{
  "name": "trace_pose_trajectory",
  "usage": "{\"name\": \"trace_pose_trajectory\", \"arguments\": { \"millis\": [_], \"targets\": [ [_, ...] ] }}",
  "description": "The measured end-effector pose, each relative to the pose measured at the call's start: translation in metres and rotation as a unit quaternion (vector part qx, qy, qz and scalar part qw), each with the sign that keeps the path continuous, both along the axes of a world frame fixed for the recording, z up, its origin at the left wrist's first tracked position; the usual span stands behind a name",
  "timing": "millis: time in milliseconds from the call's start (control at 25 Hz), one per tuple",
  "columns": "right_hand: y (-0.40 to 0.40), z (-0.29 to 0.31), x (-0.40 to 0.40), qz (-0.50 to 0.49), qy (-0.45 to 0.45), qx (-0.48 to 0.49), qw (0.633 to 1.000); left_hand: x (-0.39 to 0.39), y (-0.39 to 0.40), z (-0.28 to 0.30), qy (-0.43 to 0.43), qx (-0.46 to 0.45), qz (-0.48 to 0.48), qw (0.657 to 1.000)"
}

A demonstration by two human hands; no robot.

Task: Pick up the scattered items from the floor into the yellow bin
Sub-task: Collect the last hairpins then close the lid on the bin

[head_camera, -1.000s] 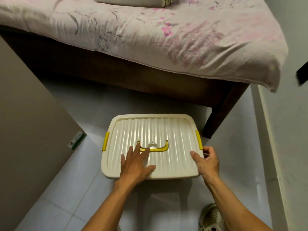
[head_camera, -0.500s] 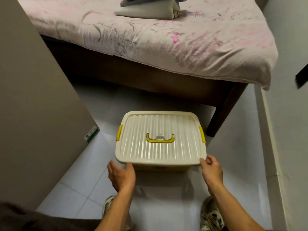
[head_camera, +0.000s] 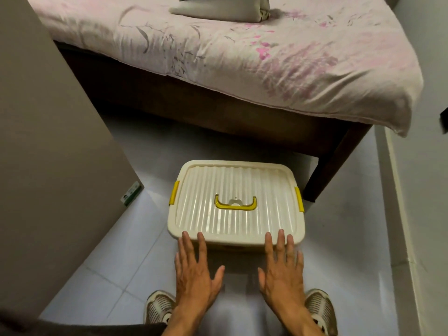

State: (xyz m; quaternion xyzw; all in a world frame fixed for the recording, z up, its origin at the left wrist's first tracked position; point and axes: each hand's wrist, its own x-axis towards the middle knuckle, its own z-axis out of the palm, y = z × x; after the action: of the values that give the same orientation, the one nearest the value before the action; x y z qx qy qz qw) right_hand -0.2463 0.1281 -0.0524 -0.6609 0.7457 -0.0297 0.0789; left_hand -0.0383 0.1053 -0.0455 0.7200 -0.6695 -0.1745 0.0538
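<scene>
Lidded bin (head_camera: 236, 248) sitting on floor before bed; both hands lying flat-fingered at its near edge.

The bin's yellow body is showing only as a dim strip under the cream ribbed lid (head_camera: 242, 214), so its contents are staying hidden; lid closed, yellow handle (head_camera: 235, 204) lying flat at centre, yellow latches on both sides. Pale tiled floor (head_camera: 109, 263) is running between a brown cabinet (head_camera: 48, 141) at left and a wall at right. The bed (head_camera: 242, 57), in floral pink sheet, is carrying a folded grey cloth (head_camera: 223, 8), cut off at top. Left hand (head_camera: 194, 270) and right hand (head_camera: 282, 270) are stretching out with fingers straight and spread, fingertips overlapping the lid's front rim; actual contact unclear. Shoes (head_camera: 158, 307) are peeking in below.
</scene>
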Motion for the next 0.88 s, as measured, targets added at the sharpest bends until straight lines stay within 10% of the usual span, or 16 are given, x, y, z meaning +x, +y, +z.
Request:
{"name": "trace_pose_trajectory", "arguments": {
  "millis": [200,360,560,680,880],
  "targets": [
    [-0.043,0.009,0.004,-0.021,-0.004,0.036,0.999,0.017,-0.065,0.007,0.033,0.029,-0.081,0.996],
    [-0.07,0.017,-0.003,-0.125,-0.148,-0.034,0.98,0.009,-0.123,0.025,0.267,0.02,0.054,0.962],
    [-0.064,0.013,0.037,-0.291,-0.535,0.003,0.793,-0.021,-0.128,0.017,0.535,0.071,0.22,0.813],
    [-0.086,0.008,0.044,-0.272,-0.596,0.03,0.755,-0.02,-0.136,0.008,0.472,0.088,0.165,0.862],
    [-0.117,-0.001,0.034,-0.264,-0.492,-0.005,0.829,-0.023,-0.173,-0.001,0.287,0.099,0.074,0.95]
  ]
}}
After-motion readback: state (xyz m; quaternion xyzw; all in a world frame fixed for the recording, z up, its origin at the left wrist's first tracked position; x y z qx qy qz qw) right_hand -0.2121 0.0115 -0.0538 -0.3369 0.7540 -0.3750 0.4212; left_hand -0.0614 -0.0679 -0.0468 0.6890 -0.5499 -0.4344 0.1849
